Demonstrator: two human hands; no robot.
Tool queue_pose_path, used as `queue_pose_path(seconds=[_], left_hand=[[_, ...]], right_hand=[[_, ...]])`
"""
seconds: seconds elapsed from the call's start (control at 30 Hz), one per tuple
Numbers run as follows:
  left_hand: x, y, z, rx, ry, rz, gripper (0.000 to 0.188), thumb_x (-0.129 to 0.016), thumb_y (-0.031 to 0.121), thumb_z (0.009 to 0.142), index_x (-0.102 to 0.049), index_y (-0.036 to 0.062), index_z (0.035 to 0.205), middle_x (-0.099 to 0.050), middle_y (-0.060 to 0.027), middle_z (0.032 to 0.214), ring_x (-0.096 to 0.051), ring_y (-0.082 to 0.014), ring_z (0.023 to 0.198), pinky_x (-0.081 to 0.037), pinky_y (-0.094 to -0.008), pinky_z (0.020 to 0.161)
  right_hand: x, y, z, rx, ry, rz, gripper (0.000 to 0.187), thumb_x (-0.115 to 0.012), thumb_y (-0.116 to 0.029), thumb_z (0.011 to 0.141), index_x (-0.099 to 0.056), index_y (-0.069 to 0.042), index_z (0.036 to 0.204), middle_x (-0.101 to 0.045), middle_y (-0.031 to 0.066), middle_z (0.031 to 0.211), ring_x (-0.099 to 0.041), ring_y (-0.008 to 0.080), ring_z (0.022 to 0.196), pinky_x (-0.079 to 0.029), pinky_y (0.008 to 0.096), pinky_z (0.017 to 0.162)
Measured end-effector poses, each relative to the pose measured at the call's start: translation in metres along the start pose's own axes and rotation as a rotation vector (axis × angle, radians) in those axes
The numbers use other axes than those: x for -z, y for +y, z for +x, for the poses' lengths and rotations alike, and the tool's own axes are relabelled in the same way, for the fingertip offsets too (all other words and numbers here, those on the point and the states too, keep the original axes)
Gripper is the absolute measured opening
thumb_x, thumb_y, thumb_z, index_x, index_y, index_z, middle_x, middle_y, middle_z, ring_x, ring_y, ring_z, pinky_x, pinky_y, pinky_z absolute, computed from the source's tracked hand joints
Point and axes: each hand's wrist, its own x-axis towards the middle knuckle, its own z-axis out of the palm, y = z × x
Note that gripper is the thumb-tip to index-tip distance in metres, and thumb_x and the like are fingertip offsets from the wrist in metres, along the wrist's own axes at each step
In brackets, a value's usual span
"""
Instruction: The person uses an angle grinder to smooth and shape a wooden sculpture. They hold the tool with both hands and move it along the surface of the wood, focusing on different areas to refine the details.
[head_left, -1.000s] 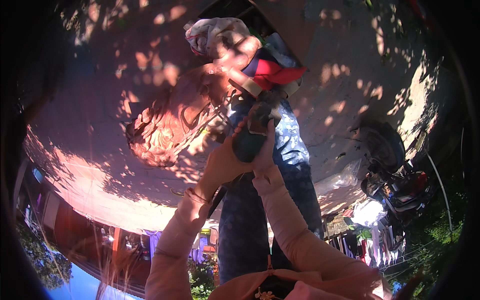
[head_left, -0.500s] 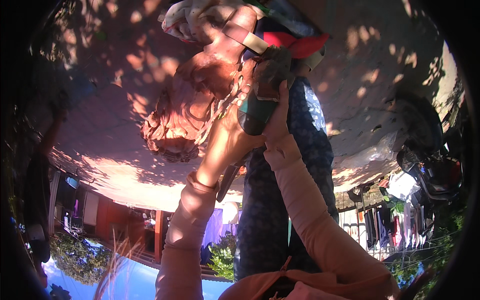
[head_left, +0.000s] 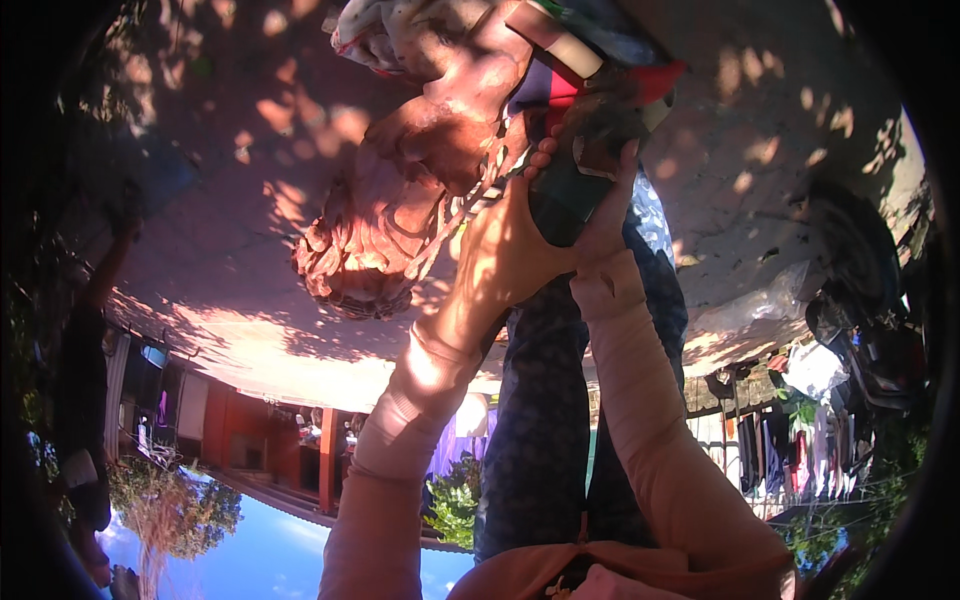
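A dark green, smooth, block-like object [head_left: 562, 203] with a darker, shadowed upper part sits between my two hands; its exact kind I cannot make out. My left hand [head_left: 512, 240] is closed around its left side, the fingertips curling over near the top. My right hand [head_left: 607, 228] grips the right side, with one digit stretched up along it. Just left of my hands lies a reddish-brown carved figure [head_left: 370, 235] with wavy, lock-like relief and a rope-like band [head_left: 455, 222] along its edge. Whether the green object touches the figure is hidden.
Beyond the figure are a pale patterned cloth [head_left: 390, 35], a brown-and-cream strip [head_left: 555, 40] and red fabric [head_left: 655, 82]. Dark patterned trousers [head_left: 540, 400] are below my hands. A wheel [head_left: 850, 245] and hanging clothes [head_left: 790, 450] are at right. A shadowed person [head_left: 85, 370] appears far left.
Both my hands and the green object have shifted right and slightly up in view. The carved figure and surroundings appear a little further right too. My grip looks the same.
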Motion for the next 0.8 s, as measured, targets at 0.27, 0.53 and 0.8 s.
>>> queue_pose_path(seconds=[0.27, 0.53, 0.8], left_hand=[[0.017, -0.036, -0.055, 0.115, -0.042, 0.019, 0.07, -0.084, 0.021, 0.058, -0.053, -0.0018, 0.116, -0.064, -0.0233, 0.103, -0.066, -0.0334, 0.094, -0.053, -0.0405, 0.081], [0.025, -0.04, -0.058, 0.099, -0.099, -0.123, 0.08, -0.083, 0.018, 0.057, -0.048, -0.0027, 0.126, -0.065, -0.0208, 0.106, -0.066, -0.0301, 0.096, -0.052, -0.0369, 0.084], [0.046, -0.042, -0.02, -0.026, -0.264, -0.213, 0.088, -0.082, 0.019, 0.056, -0.045, 0.0014, 0.134, -0.063, -0.019, 0.11, -0.063, -0.0289, 0.101, -0.048, -0.0378, 0.09]], right_hand=[[0.019, 0.071, -0.038, -0.086, 0.053, 0.103, 0.077, -0.037, -0.072, 0.088, -0.053, -0.002, 0.117, -0.058, 0.012, 0.1, -0.057, 0.0242, 0.09, -0.049, 0.0375, 0.081], [0.019, 0.076, -0.045, -0.069, 0.142, 0.055, 0.075, -0.036, -0.069, 0.09, -0.052, -0.001, 0.118, -0.059, 0.0123, 0.097, -0.059, 0.0245, 0.089, -0.049, 0.0383, 0.08], [-0.015, 0.047, -0.026, 0.092, 0.105, -0.036, 0.072, -0.039, -0.067, 0.091, -0.053, -0.002, 0.118, -0.063, 0.013, 0.1, -0.061, 0.0259, 0.091, -0.05, 0.0395, 0.081]])
